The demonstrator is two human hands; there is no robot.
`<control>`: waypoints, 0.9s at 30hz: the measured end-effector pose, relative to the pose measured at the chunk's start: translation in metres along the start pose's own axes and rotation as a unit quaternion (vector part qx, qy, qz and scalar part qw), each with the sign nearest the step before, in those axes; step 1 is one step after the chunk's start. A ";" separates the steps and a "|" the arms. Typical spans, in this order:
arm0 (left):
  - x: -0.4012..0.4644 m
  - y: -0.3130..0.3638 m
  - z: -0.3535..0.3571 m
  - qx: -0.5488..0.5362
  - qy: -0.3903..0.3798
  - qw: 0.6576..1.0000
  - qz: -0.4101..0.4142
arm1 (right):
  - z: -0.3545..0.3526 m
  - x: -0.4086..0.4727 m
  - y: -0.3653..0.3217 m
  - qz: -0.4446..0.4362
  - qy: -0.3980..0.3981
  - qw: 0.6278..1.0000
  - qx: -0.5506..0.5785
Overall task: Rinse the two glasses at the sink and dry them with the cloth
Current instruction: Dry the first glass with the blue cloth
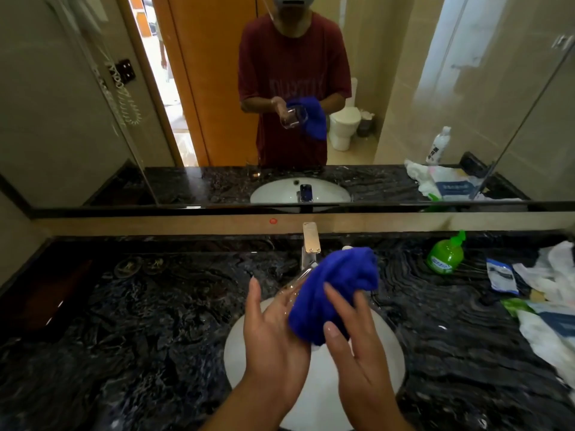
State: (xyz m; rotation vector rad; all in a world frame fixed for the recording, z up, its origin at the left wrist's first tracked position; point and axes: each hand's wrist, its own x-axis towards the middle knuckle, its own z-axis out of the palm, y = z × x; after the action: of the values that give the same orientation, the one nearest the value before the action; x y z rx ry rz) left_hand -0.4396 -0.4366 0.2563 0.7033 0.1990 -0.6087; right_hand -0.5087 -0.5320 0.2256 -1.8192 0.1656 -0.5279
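Over the white sink basin (236,353) my left hand (273,334) holds a clear glass (294,286), fingers wrapped round its side. A blue cloth (336,290) is stuffed against and partly into the glass, and my right hand (354,340) grips that cloth with thumb and fingers. The cloth hides most of the glass. The mirror shows the same glass and cloth in the reflected hands. I can see only one glass.
A metal faucet (311,244) stands just behind the cloth. The dark marble counter (140,321) runs left and right of the basin. A green soap bottle (445,255), packets (501,275) and white plastic bags (550,293) lie at the right.
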 end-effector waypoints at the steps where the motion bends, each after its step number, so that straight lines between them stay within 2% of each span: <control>1: 0.002 -0.001 -0.001 -0.006 0.000 1.000 -0.006 | -0.001 0.002 0.001 -0.034 -0.010 0.998 -0.056; 4: 0.006 0.001 -0.004 0.038 0.010 0.999 -0.008 | -0.008 0.010 0.014 -0.143 -0.030 0.969 -0.201; 6: 0.007 0.003 -0.006 0.108 0.020 0.994 0.000 | -0.011 0.018 0.016 -0.187 -0.038 0.949 -0.252; 8: 0.007 0.003 -0.005 0.188 0.024 0.982 0.010 | -0.015 0.025 0.015 -0.191 -0.057 0.944 -0.262; 11: 0.002 0.002 -0.003 0.288 0.020 0.957 0.018 | -0.021 0.035 0.011 -0.135 -0.106 0.955 -0.240; 14: -0.003 0.003 -0.002 0.319 -0.017 0.947 0.024 | -0.028 0.049 0.001 -0.005 -0.138 0.983 -0.119; 16: -0.004 0.004 -0.003 0.307 -0.026 0.951 0.026 | -0.032 0.054 -0.007 0.109 -0.153 0.982 0.001; 19: -0.001 0.006 -0.001 0.269 -0.005 0.962 0.037 | -0.034 0.054 -0.009 0.217 -0.139 0.947 0.194; 22: 0.006 0.005 -0.002 0.213 -0.002 0.977 0.029 | -0.028 0.047 -0.009 0.291 -0.073 0.885 0.357; 25: 0.010 0.002 -0.004 0.114 0.012 0.993 -0.001 | -0.017 0.041 -0.008 0.345 -0.037 0.838 0.421; 27: 0.016 0.001 -0.007 0.055 0.014 0.998 -0.002 | -0.010 0.034 -0.006 0.346 -0.015 0.832 0.434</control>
State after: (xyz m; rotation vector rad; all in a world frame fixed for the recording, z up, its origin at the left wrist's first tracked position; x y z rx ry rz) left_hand -0.4258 -0.4384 0.2462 0.8174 0.1935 -0.6184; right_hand -0.4833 -0.5515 0.2422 -0.7754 0.4585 -0.0130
